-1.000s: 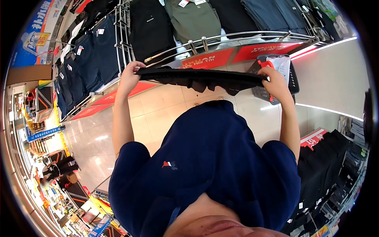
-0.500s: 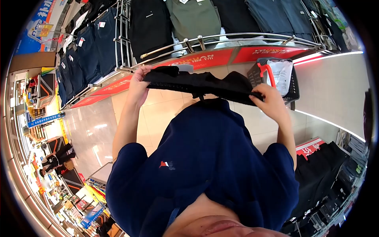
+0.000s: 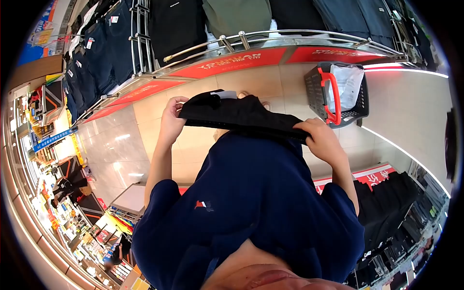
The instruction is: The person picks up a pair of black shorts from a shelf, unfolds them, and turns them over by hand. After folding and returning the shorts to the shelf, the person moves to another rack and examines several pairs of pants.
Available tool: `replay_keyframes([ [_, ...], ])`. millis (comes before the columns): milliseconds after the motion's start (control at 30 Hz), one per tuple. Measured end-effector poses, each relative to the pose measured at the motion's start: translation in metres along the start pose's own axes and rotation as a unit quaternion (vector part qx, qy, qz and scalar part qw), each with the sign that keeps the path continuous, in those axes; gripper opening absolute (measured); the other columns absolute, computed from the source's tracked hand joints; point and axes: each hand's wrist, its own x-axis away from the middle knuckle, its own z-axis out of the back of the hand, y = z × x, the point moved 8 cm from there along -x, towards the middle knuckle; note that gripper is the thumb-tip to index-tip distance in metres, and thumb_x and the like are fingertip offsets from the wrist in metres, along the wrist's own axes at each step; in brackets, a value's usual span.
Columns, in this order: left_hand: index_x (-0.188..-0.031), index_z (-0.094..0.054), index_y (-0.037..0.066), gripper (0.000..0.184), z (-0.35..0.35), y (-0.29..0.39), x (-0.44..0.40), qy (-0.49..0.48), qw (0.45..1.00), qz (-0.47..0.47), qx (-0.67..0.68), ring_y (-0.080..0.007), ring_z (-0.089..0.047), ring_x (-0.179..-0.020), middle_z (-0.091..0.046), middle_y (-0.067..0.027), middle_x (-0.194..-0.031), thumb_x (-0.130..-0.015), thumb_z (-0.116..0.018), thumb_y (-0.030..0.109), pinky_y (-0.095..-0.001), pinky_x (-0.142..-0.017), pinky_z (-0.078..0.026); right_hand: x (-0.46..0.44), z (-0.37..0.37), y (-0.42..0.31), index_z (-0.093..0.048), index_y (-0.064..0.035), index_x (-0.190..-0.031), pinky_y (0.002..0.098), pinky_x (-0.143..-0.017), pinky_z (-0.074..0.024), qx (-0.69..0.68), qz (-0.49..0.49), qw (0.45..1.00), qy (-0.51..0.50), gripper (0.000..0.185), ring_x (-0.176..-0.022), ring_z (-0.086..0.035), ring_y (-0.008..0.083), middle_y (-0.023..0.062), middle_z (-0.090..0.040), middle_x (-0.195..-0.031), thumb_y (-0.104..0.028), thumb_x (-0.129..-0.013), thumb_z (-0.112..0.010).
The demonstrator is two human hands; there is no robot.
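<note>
A pair of black pants (image 3: 241, 113) stretches between my two hands in front of my navy shirt, its waistband-like edge facing me. At its left end, my left hand (image 3: 175, 113) grips the cloth between thumb and fingers. My right hand (image 3: 316, 137) pinches the edge at the other end, slightly lower. A pale tag or label (image 3: 224, 94) shows on the upper left part of the fabric. The pants' far side and lower part are folded or out of sight.
Ahead, folded trousers (image 3: 237, 17) lie on a display with a metal rail (image 3: 309, 33) and red front panels. A dark shopping basket (image 3: 313, 92) with a red handle stands on the tiled floor to the right. Black clothes (image 3: 386, 203) are stacked at the lower right.
Both hands have brought the black pants lower and nearer my body, showing more of the cloth's upper face. The view has shifted, so the display sits higher and the basket shows fully.
</note>
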Motion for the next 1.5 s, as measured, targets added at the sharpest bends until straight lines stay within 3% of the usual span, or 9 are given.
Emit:
replay_keyframes([
  [500, -0.123, -0.058, 0.004, 0.038, -0.006, 0.001, -0.013, 0.020, 1.000, 0.008, 0.017, -0.0103, -0.063, -0.087, -0.061, -0.0050, -0.102, -0.088, -0.068, -0.008, -0.0220, -0.075, -0.053, -0.009, -0.015, 0.012, -0.073, -0.0074, -0.102, 0.0452, -0.089, -0.0523, 0.005, 0.041, 0.996, -0.077, 0.029, -0.100, -0.064, 0.0348, 0.0123, -0.069, -0.097, -0.004, -0.080, -0.055],
  [800, -0.120, -0.060, 0.005, 0.034, 0.011, 0.006, -0.023, 0.000, 0.999, -0.024, -0.028, -0.0100, -0.060, -0.092, -0.061, -0.0044, -0.105, -0.089, -0.068, -0.007, -0.0222, -0.079, -0.050, -0.019, 0.003, 0.004, -0.073, -0.0049, -0.098, 0.0459, -0.086, -0.0518, -0.040, 0.027, 0.999, 0.016, 0.024, -0.098, -0.064, 0.0367, 0.0151, -0.069, -0.096, -0.006, -0.079, -0.058],
  [967, -0.105, -0.064, 0.006, 0.043, 0.011, -0.047, -0.005, -0.117, 0.972, 0.036, -0.201, -0.0170, -0.058, -0.096, -0.060, -0.0030, -0.099, -0.069, -0.058, -0.017, -0.0292, -0.083, -0.050, -0.002, -0.037, 0.035, -0.073, -0.0021, -0.104, 0.0437, -0.085, -0.0522, -0.111, 0.017, 0.993, -0.040, 0.031, -0.095, -0.064, 0.0383, 0.0180, -0.069, -0.094, -0.005, -0.077, -0.058],
  [1100, -0.113, -0.059, 0.006, 0.046, -0.017, -0.095, 0.035, -0.235, 0.954, 0.101, -0.154, -0.0222, -0.058, -0.112, -0.062, -0.0073, -0.112, -0.071, -0.067, -0.010, -0.0345, -0.100, -0.045, 0.018, -0.065, 0.057, -0.071, 0.0014, -0.112, 0.0357, -0.088, -0.0514, -0.293, -0.068, 0.951, -0.072, 0.042, -0.093, -0.067, 0.0307, 0.0158, -0.071, -0.094, 0.007, -0.075, -0.051],
  [1167, -0.116, -0.056, 0.007, 0.049, -0.036, -0.099, 0.051, -0.266, 0.951, 0.005, -0.154, -0.0235, -0.054, -0.121, -0.060, -0.0083, -0.119, -0.071, -0.072, -0.006, -0.0367, -0.109, -0.040, 0.018, -0.066, 0.057, -0.071, 0.0030, -0.113, 0.0336, -0.090, -0.0507, -0.300, -0.085, 0.947, -0.077, 0.044, -0.095, -0.067, 0.0273, 0.0150, -0.071, -0.096, 0.010, -0.074, -0.050],
  [1233, -0.115, -0.056, 0.006, 0.048, -0.044, -0.098, 0.057, -0.235, 0.966, 0.018, -0.109, -0.0242, -0.052, -0.124, -0.058, -0.0090, -0.123, -0.071, -0.071, -0.008, -0.0382, -0.112, -0.038, 0.016, -0.061, 0.050, -0.071, 0.0033, -0.112, 0.0335, -0.090, -0.0506, -0.289, -0.048, 0.954, -0.063, 0.043, -0.097, -0.066, 0.0273, 0.0155, -0.070, -0.101, 0.009, -0.075, -0.051],
  [1367, -0.114, -0.057, 0.004, 0.043, -0.038, -0.073, 0.065, -0.203, 0.972, -0.115, -0.020, -0.0246, -0.052, -0.127, -0.057, -0.0089, -0.128, -0.075, -0.063, -0.015, -0.0376, -0.113, -0.039, 0.013, -0.052, 0.036, -0.066, -0.0008, -0.122, 0.0341, -0.092, -0.0505, -0.226, -0.039, 0.971, -0.063, 0.044, -0.099, -0.065, 0.0266, 0.0157, -0.068, -0.111, 0.002, -0.079, -0.057],
  [1433, -0.116, -0.058, 0.004, 0.040, -0.039, -0.087, 0.069, -0.221, 0.970, 0.004, 0.096, -0.0239, -0.051, -0.130, -0.056, -0.0090, -0.132, -0.079, -0.059, -0.012, -0.0372, -0.115, -0.038, 0.013, -0.053, 0.035, -0.062, -0.0032, -0.126, 0.0353, -0.094, -0.0501, -0.232, -0.046, 0.969, -0.073, 0.043, -0.102, -0.064, 0.0261, 0.0145, -0.067, -0.114, -0.007, -0.084, -0.064],
  [1500, -0.125, -0.057, 0.004, 0.045, -0.037, -0.082, 0.073, -0.234, 0.966, 0.004, 0.109, -0.0229, -0.051, -0.132, -0.054, -0.0100, -0.137, -0.083, -0.055, -0.010, -0.0373, -0.116, -0.038, 0.013, -0.051, 0.036, -0.061, -0.0039, -0.128, 0.0360, -0.096, -0.0493, -0.271, -0.059, 0.959, -0.055, 0.047, -0.106, -0.064, 0.0257, 0.0132, -0.067, -0.116, -0.017, -0.085, -0.074],
])
